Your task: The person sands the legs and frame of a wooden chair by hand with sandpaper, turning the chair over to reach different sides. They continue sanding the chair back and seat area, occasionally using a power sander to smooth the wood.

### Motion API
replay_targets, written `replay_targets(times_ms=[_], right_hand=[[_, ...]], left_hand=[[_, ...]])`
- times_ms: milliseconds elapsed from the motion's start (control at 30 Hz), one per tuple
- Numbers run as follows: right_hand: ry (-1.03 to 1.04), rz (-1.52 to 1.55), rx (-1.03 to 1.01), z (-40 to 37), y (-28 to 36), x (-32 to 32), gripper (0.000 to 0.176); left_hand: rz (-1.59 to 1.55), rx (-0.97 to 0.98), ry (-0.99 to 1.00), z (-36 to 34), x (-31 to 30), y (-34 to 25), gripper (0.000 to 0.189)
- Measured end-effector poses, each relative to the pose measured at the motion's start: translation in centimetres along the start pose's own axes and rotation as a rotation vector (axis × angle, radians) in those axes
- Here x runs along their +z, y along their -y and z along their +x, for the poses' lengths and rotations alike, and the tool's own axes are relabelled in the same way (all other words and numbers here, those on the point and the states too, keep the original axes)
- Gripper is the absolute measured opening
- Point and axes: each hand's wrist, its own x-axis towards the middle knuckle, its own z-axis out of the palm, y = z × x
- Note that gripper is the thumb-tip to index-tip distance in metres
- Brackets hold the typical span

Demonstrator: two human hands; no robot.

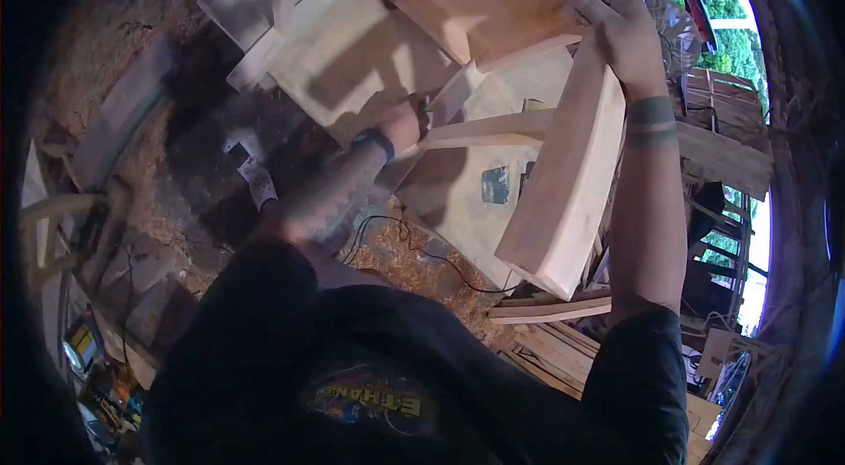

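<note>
The only lettering is a yellow print [374, 402] on the chest of the black T-shirt [264, 350], well below the fingers [588, 0] gripping the plank [563, 192]. It is distorted: "HAN" shows mid-word, and the other letters cannot be read for certain.

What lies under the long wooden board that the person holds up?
Beneath the board, gripped by the right hand, lie a pale wooden panel with a dark square patch and stacked slats. The board covers the panel's right part.
</note>
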Motion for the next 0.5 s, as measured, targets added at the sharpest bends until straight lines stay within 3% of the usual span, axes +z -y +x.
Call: replay_targets(times_ms=[133,167,267,367,467,500], right_hand=[[0.001,0.052,0.023,0.1,-1.5,-0.2,0.045],[0.006,0.057,0.022,0.2,-1.8,-0.2,0.045],[0.024,0.051,0.026,0.4,-1.8,-0.1,0.044],[-0.027,0.034,-0.135,0.2,-1.0,0.1,0.044],[-0.023,0.051,-0.059,0.0,-1.6,-0.1,0.043],[-0.008,0.028,-0.022,0.0,-1.4,-0.3,0.042]], left_hand=[[-0.064,-0.085,0.006,-3.7,-1.8,-1.3,0.041],[-0.143,-0.029,-0.132,-5.0,-0.2,0.3,0.044],[-0.127,-0.036,-0.114,-6.2,-1.7,-1.1,0.048],[-0.132,-0.127,-0.057,-2.3,-1.6,-2.1,0.05],[-0.041,0.023,-0.072,3.2,-0.2,-2.3,0.049],[-0.067,-0.054,0.008,2.7,-3.1,-5.1,0.053]])
